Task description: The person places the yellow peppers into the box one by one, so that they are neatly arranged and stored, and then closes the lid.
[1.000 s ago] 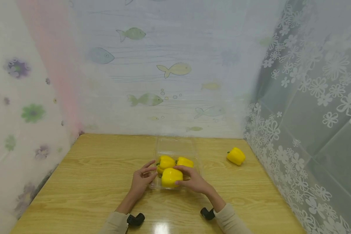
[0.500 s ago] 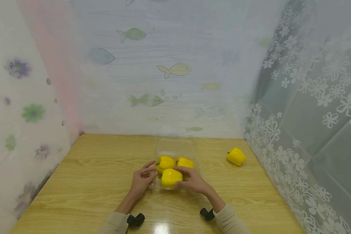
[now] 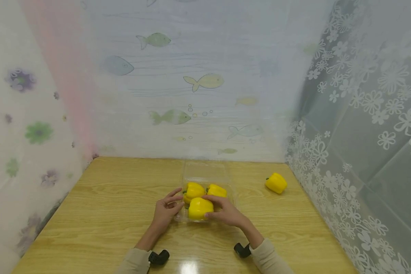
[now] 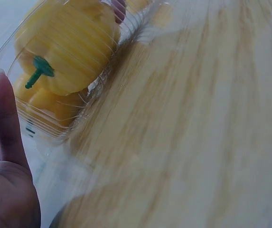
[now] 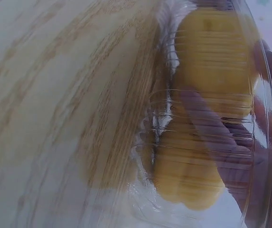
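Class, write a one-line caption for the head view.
Two hands place a yellow pepper into a clear tray.

Your right hand (image 3: pixel 226 214) is boxed in by the clear tray (image 3: pixel 231 198) wall and the front pepper (image 3: pixel 200 207), with two more peppers (image 3: pixel 193 190) packed behind. Your left hand (image 3: pixel 166 211) has open table (image 3: pixel 106 205) to its left. The raised lid (image 3: pixel 205 170) blocks the far side; the lone pepper (image 3: pixel 276 182) lies well apart near the right curtain (image 3: pixel 346 152).
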The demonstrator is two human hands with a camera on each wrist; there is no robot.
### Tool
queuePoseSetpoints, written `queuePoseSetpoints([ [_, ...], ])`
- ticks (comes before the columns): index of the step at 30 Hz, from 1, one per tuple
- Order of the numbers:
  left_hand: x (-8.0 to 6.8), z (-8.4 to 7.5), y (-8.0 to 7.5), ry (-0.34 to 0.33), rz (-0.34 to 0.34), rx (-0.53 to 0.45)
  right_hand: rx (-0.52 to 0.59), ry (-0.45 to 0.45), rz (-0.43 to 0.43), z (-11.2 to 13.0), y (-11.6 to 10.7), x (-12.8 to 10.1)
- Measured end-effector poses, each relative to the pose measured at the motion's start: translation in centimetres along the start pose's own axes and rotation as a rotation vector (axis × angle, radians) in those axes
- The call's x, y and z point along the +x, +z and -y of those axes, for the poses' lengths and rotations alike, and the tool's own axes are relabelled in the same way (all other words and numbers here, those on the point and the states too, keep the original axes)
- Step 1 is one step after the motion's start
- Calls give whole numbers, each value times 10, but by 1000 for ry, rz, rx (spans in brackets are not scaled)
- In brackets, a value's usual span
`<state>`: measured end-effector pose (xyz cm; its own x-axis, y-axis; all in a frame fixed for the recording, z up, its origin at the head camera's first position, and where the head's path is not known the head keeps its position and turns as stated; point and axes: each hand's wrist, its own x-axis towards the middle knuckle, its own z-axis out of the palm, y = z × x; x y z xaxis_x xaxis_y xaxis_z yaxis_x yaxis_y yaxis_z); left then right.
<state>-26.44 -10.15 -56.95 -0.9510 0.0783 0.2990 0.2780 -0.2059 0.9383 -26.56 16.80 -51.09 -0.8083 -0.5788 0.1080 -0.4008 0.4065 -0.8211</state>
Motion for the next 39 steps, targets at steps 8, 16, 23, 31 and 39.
queuePoseSetpoints([
  [8, 0, 1, -1, -7, 0, 8, 4, 6, -11, 2, 0, -1],
  [16, 1, 1, 0, -13, -1, 4, -19, -9, -19, 4, 0, -1],
  [23, 0, -1, 1, -6, -5, 9, -39, -26, -20, 8, 0, 0],
  [31, 0, -3, 2, -21, -7, 15, -65, -34, -15, 9, 3, 4],
  [39, 0, -4, 2, -32, -14, 18, -66, -44, 0, 6, 3, 5],
])
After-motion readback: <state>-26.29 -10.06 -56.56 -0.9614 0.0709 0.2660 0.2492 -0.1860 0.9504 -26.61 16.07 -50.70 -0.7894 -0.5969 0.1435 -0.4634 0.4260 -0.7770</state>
